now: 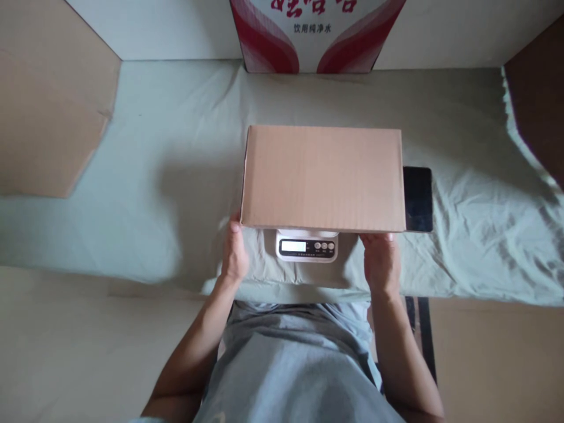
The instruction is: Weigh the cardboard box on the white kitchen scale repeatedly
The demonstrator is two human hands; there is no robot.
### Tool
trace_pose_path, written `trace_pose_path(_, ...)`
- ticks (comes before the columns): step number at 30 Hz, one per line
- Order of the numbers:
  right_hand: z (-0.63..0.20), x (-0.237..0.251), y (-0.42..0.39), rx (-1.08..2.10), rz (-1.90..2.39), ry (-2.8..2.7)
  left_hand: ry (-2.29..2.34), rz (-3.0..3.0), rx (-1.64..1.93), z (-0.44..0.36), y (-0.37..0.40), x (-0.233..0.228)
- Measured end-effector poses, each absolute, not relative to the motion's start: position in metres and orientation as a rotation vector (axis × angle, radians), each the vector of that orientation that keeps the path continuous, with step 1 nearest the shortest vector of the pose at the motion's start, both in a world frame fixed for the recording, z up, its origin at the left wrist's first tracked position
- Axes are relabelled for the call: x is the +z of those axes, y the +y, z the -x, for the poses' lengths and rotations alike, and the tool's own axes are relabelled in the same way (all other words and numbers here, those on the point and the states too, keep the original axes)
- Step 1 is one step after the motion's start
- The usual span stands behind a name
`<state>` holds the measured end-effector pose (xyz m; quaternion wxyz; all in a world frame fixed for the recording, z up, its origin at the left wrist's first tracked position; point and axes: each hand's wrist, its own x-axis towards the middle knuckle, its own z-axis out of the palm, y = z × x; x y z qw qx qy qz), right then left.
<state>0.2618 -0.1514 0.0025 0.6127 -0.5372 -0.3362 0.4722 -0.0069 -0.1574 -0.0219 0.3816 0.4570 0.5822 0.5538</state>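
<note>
A plain brown cardboard box (323, 176) sits over a small white digital scale (307, 245), whose display and buttons stick out under the box's near edge. My left hand (233, 252) grips the box at its near left corner. My right hand (381, 258) holds the near edge towards the right corner, fingers tucked under it. The rest of the scale is hidden by the box.
A pale green cloth (154, 176) covers the table. A dark phone or tablet (418, 198) lies just right of the box. A red-and-white printed carton (315, 35) stands at the back. Cardboard sheets lean at far left (48, 106) and far right (537, 94).
</note>
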Motion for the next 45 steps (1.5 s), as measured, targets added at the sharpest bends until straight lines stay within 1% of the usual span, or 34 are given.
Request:
trace_pose_path(3, -0.258, 0.016, -0.154, 1.0, 1.182, -0.851, 1.358, -1.13, 1.529, -0.001, -0.16, 0.008)
trace_pose_path(5, -0.256, 0.026, -0.156, 0.965, 1.157, -0.881, 1.313, -1.126, 1.54, -0.006, -0.164, 0.024)
trace_pose_path(11, -0.25, 0.044, -0.149, 1.006, 1.161, -0.987, 1.26, -1.206, 1.421, -0.019, -0.164, 0.038)
trace_pose_path(16, -0.252, 0.061, -0.119, 0.995, 1.062, -1.021, 1.202, -1.369, 1.457, -0.025, -0.123, 0.05)
trace_pose_path(19, -0.254, 0.07, -0.091, 1.06, 1.029, -1.057, 1.188, -1.428, 1.484, -0.023, -0.085, 0.054)
trace_pose_path(23, -0.257, 0.07, -0.054, 1.164, 1.02, -1.079, 1.211, -1.455, 1.461, -0.018, -0.045, 0.043)
trace_pose_path(27, -0.258, 0.054, -0.034, 1.188, 1.062, -1.037, 1.284, -1.447, 1.407, -0.016, -0.032, 0.023)
trace_pose_path(33, -0.259, 0.028, -0.036, 1.225, 1.109, -1.015, 1.365, -1.376, 1.375, -0.013, -0.032, 0.003)
trace_pose_path(38, -0.267, 0.018, -0.035, 1.24, 1.174, -1.063, 1.343, -1.248, 1.425, -0.008, -0.032, -0.005)
trace_pose_path(42, -0.271, 0.015, -0.031, 1.218, 1.172, -1.079, 1.379, -1.369, 1.407, -0.003, -0.031, -0.012)
trace_pose_path(45, -0.268, 0.017, -0.031, 1.218, 1.141, -1.112, 1.523, -1.529, 1.345, -0.002, -0.027, -0.017)
